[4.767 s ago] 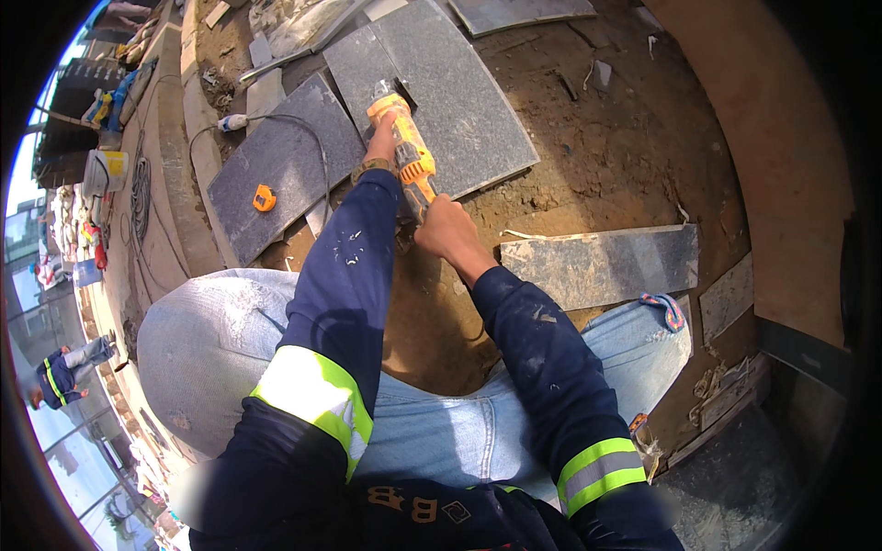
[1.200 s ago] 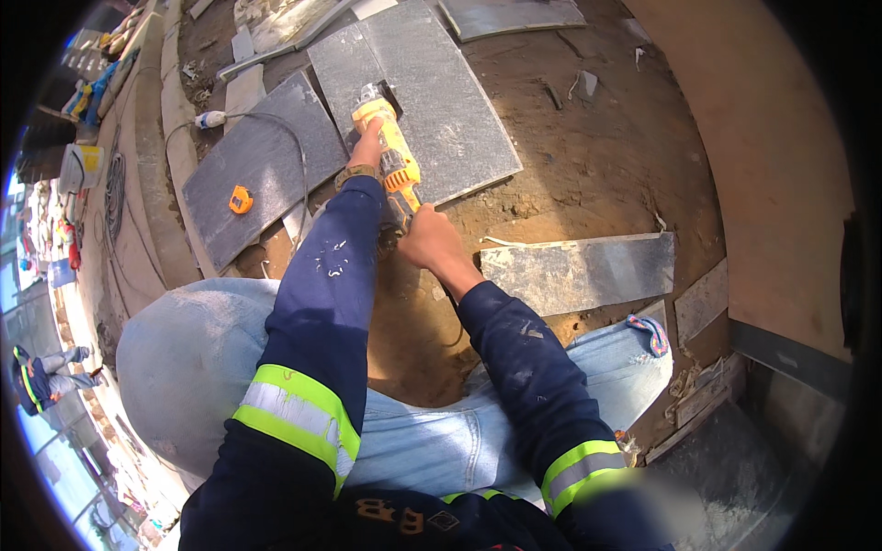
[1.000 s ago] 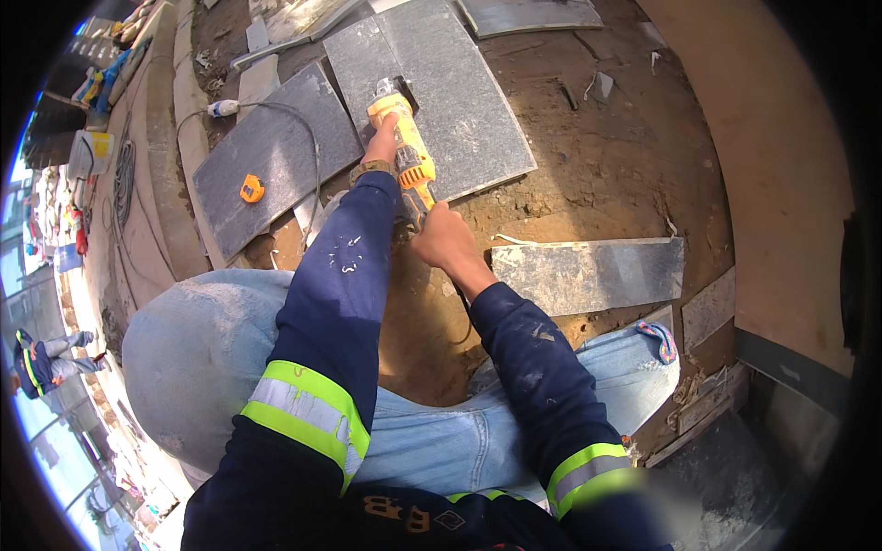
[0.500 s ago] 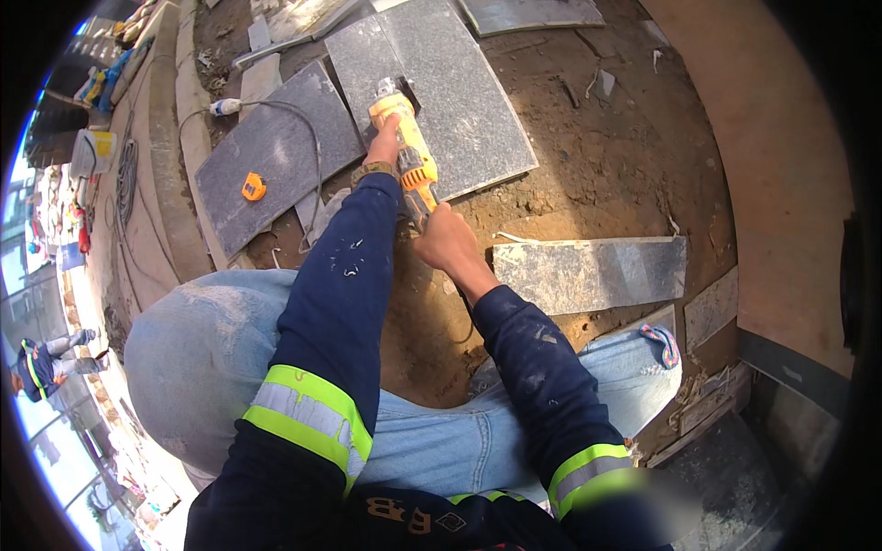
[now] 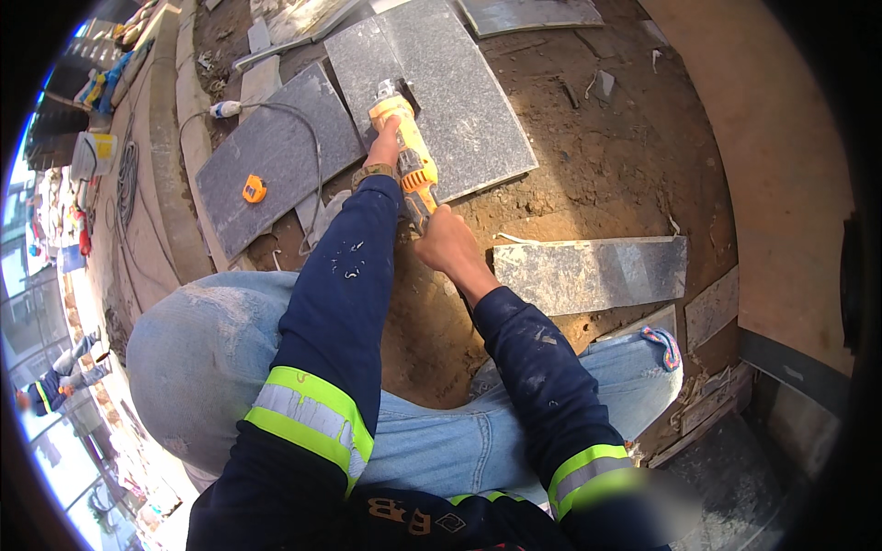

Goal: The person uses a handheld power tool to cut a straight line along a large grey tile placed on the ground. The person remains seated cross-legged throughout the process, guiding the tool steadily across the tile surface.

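A yellow angle grinder (image 5: 415, 163) is held in both my hands over a large grey stone slab (image 5: 459, 101). My left hand (image 5: 385, 145) wraps round its front body, close behind the metal head. The rear handle is gripped by my right hand (image 5: 450, 242), near the slab's lower edge. The grinder's disc end rests at or just above the slab's surface; whether it touches I cannot tell. To the left, a second grey slab (image 5: 276, 156) lies tilted against the first, with an orange tape measure (image 5: 254, 188) on top.
A grey cable with a white plug connector (image 5: 225, 108) loops over the left slab. A narrow stone strip (image 5: 593, 274) lies on the soil to the right. Beyond stands a brown wall panel (image 5: 772, 165). A white bucket (image 5: 94, 154) is far left, and another person (image 5: 55, 386) is lower left.
My hands and the grinder stay almost in place. At the far left, the other person has shifted posture and position slightly.
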Demonstrator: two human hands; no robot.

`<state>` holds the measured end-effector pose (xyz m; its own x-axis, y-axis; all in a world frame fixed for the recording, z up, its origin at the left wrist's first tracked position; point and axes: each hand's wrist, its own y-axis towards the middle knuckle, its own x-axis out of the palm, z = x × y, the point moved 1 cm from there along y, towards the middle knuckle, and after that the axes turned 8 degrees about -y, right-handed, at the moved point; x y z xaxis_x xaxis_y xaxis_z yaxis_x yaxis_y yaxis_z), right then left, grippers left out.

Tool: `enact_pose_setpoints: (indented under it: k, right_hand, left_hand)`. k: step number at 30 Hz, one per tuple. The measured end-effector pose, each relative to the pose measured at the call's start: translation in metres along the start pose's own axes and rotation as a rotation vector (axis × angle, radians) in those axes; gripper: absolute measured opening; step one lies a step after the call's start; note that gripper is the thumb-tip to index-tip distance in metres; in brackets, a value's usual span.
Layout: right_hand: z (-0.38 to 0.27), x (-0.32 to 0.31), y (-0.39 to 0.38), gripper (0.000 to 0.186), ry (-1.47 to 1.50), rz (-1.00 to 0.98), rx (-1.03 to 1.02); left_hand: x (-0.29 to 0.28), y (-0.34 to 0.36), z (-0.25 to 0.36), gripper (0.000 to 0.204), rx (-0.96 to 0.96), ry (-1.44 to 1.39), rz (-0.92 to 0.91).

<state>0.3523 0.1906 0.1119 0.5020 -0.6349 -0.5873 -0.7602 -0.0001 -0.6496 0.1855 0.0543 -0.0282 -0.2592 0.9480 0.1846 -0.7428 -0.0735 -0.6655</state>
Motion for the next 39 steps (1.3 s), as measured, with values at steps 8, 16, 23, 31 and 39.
enact_pose_setpoints:
  k: [8, 16, 23, 31, 39]
  right_hand:
    - [-0.001, -0.003, 0.002, 0.043, -0.009, 0.002, 0.033]
    - [0.000, 0.000, 0.004, 0.045, -0.008, 0.005, 0.024]
    - [-0.001, 0.001, -0.002, 0.044, -0.016, 0.002, 0.020]
    - [0.006, 0.005, -0.006, 0.037, -0.012, 0.049, -0.007]
    - [0.006, 0.002, -0.001, 0.042, -0.009, 0.007, 0.017]
  left_hand:
    - [0.008, -0.004, 0.000, 0.074, 0.015, -0.059, -0.061]
    - [0.005, 0.003, -0.002, 0.077, 0.022, -0.032, -0.035]
    - [0.000, 0.002, -0.004, 0.077, 0.023, -0.007, -0.032]
    - [0.010, -0.020, -0.002, 0.076, 0.017, -0.024, -0.010]
    - [0.011, -0.015, -0.004, 0.076, 0.001, -0.058, -0.086]
